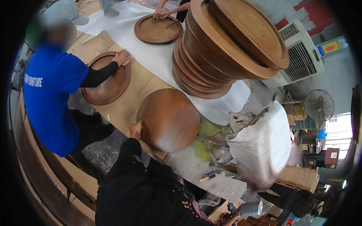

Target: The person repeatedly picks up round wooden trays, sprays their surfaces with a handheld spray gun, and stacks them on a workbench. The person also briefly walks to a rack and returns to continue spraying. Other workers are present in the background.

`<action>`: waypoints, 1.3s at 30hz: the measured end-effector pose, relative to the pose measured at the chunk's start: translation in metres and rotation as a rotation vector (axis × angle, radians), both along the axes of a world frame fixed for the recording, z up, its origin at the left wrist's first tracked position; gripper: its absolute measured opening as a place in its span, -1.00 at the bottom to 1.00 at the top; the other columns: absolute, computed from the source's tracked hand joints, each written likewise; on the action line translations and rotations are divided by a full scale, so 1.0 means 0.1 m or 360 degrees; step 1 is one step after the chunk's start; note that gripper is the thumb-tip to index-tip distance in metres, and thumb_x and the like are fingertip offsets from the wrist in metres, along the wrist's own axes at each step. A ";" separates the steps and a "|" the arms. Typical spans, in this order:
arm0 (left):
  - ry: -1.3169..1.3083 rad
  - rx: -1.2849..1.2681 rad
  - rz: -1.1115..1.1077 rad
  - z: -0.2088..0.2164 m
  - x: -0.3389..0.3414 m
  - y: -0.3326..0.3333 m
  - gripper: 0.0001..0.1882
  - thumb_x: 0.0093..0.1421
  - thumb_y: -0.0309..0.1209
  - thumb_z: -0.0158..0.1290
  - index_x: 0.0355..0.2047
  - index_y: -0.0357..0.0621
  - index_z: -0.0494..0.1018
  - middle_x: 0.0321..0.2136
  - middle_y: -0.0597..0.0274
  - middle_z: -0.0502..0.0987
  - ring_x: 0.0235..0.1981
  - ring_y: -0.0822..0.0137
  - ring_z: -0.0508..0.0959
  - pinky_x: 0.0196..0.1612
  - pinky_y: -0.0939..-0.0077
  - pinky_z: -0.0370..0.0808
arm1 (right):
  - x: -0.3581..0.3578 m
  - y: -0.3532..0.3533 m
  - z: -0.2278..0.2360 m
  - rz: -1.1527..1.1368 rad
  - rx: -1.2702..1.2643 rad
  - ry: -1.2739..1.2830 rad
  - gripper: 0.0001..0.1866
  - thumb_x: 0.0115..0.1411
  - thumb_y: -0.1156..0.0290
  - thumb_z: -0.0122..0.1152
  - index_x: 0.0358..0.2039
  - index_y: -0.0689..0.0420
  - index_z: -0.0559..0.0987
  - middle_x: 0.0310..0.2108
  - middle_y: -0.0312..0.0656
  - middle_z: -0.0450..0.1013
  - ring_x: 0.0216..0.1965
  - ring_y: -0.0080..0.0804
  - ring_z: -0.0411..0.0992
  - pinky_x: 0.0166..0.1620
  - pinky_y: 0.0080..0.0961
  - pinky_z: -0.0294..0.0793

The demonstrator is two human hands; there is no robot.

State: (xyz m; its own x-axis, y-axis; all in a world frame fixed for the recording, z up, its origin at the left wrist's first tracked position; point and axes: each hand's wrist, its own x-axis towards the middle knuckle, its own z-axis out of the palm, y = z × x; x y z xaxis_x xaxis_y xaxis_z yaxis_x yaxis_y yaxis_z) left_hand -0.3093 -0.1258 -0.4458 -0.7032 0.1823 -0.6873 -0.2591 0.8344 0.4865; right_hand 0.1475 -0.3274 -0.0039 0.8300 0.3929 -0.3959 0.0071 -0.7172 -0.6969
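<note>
My left hand (135, 129) pinches the left rim of a round brown wooden top (168, 120), its thumb on the upper face and its fingers mostly hidden beneath. The smooth, glossy face is turned up, at the near edge of the cardboard-covered table (145, 88). Low in the picture, partly cut off by the edge, my right hand (230, 220) is closed round a spray gun (245, 209) with a grey metal cup. That gun is well apart from the wooden top.
A tall, leaning stack of round wooden trays (211, 52) rises beyond the top. At left a co-worker in a blue shirt (54, 90) rests a hand on a rimmed tray (107, 84). Another person's hands touch a farther tray (158, 29). A cloth-draped stand (260, 147) is at right.
</note>
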 end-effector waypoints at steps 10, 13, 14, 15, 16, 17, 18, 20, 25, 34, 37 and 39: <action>-0.0146 -0.0089 0.0315 -0.24 0.23 -0.19 -0.22 0.19 0.16 0.26 -0.14 -0.56 0.64 -0.07 -0.33 0.67 0.06 -0.16 0.66 0.17 0.18 0.50 | -0.02 -0.03 -0.06 0.0077 0.0023 -0.0001 -0.53 0.55 -0.06 0.00 -0.19 0.11 0.60 -0.39 -0.25 0.61 -0.58 -0.62 0.38 -0.58 -0.64 0.25; -0.0182 -0.0037 0.0483 -0.58 0.13 -0.21 -0.21 0.22 0.19 0.21 -0.10 -0.51 0.63 -0.14 -0.16 0.68 -0.05 -0.04 0.67 0.06 0.20 0.53 | -0.01 -0.03 -0.13 0.0121 0.0134 0.0004 -0.54 0.54 -0.05 0.02 -0.17 0.11 0.61 -0.38 -0.27 0.61 -0.52 -0.61 0.43 -0.54 -0.65 0.30; -0.0186 -0.0059 0.0526 -0.68 0.11 -0.21 -0.23 0.23 0.20 0.20 -0.10 -0.47 0.63 -0.19 -0.06 0.70 -0.11 0.03 0.68 0.00 0.21 0.55 | 0.00 -0.02 -0.16 0.0149 0.0186 0.0008 -0.54 0.54 -0.05 0.02 -0.17 0.11 0.61 -0.38 -0.28 0.61 -0.50 -0.61 0.44 -0.53 -0.65 0.31; -0.0209 0.0028 0.0568 -0.77 0.07 -0.21 -0.23 0.25 0.21 0.16 -0.07 -0.44 0.61 -0.15 -0.04 0.69 -0.11 0.03 0.67 -0.02 0.19 0.55 | 0.02 -0.01 -0.18 0.0142 0.0167 -0.0013 -0.54 0.54 -0.05 0.02 -0.17 0.10 0.61 -0.39 -0.30 0.60 -0.51 -0.62 0.43 -0.53 -0.65 0.30; -0.0238 0.0068 0.0607 -0.84 0.05 -0.22 -0.23 0.27 0.22 0.13 -0.03 -0.42 0.60 -0.10 -0.03 0.67 -0.10 0.04 0.65 -0.03 0.17 0.55 | 0.03 0.00 -0.20 0.0136 0.0143 -0.0037 -0.55 0.54 -0.05 0.02 -0.17 0.10 0.61 -0.40 -0.31 0.59 -0.52 -0.63 0.41 -0.54 -0.64 0.28; -0.0258 0.0043 0.0678 -0.88 0.02 -0.23 -0.23 0.30 0.23 0.10 0.00 -0.39 0.58 -0.06 -0.01 0.66 -0.10 0.05 0.64 -0.05 0.15 0.55 | 0.04 0.01 -0.20 0.0133 0.0114 -0.0060 -0.55 0.54 -0.05 0.02 -0.18 0.09 0.61 -0.41 -0.32 0.58 -0.53 -0.64 0.39 -0.54 -0.64 0.27; -0.0271 0.0048 0.0570 -0.90 -0.02 -0.22 -0.23 0.31 0.23 0.08 0.06 -0.36 0.56 0.00 -0.02 0.63 -0.06 0.03 0.63 -0.04 0.12 0.55 | 0.05 0.03 -0.20 0.0115 0.0122 -0.0033 -0.56 0.55 -0.05 0.02 -0.18 0.08 0.60 -0.42 -0.34 0.55 -0.54 -0.65 0.37 -0.55 -0.64 0.24; -0.0274 -0.0065 0.0404 -0.86 -0.09 -0.21 -0.22 0.34 0.22 0.04 0.17 -0.29 0.51 0.11 -0.04 0.58 0.00 0.00 0.60 -0.02 0.05 0.54 | 0.03 0.07 -0.19 0.0072 0.0133 0.0028 -0.57 0.55 -0.04 0.02 -0.19 0.05 0.60 -0.45 -0.38 0.51 -0.56 -0.66 0.32 -0.56 -0.63 0.20; -0.0592 0.0100 0.0473 -0.54 0.10 -0.38 -0.21 0.34 0.20 0.05 0.23 -0.31 0.48 0.12 -0.11 0.57 0.06 -0.07 0.59 0.06 -0.01 0.51 | -0.02 0.15 -0.12 0.0136 0.0067 -0.0009 -0.62 0.55 0.01 0.06 -0.24 0.04 0.58 -0.45 -0.43 0.44 -0.53 -0.68 0.29 -0.53 -0.65 0.19; -0.0110 0.0024 0.0785 -0.62 0.56 -0.41 -0.28 0.28 0.05 0.19 -0.03 -0.58 0.57 -0.11 -0.20 0.66 -0.17 0.01 0.66 -0.03 0.18 0.53 | 0.03 -0.01 -0.21 0.0142 0.0167 0.0053 -0.61 0.53 0.05 0.11 -0.17 0.15 0.62 -0.28 -0.32 0.55 -0.36 -0.56 0.47 -0.37 -0.54 0.47; -0.0146 -0.0047 0.0798 -0.69 0.44 -0.43 -0.29 0.30 0.06 0.16 -0.03 -0.55 0.57 -0.14 -0.15 0.67 -0.28 0.05 0.66 -0.13 0.20 0.54 | 0.09 -0.03 -0.27 -0.0015 0.0052 0.0119 -0.60 0.52 0.01 0.13 -0.09 0.13 0.60 -0.23 -0.28 0.59 -0.29 -0.51 0.53 -0.36 -0.53 0.51; -0.0305 -0.0097 0.0830 -0.66 0.39 -0.47 -0.30 0.32 0.06 0.15 -0.03 -0.53 0.57 -0.17 -0.11 0.67 -0.31 0.07 0.65 -0.18 0.21 0.54 | 0.13 -0.03 -0.29 0.0044 0.0079 0.0128 -0.56 0.49 -0.05 0.14 -0.01 0.11 0.57 -0.20 -0.25 0.61 -0.25 -0.48 0.56 -0.35 -0.55 0.52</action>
State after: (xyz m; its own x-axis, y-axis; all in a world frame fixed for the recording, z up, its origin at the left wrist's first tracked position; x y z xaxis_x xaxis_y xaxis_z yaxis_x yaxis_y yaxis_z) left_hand -0.2705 -0.1729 -0.5123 -0.5511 -0.2001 -0.8101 -0.7240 0.5973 0.3450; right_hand 0.1606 -0.3303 -0.0330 0.7849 0.4358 -0.4404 -0.0313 -0.6820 -0.7307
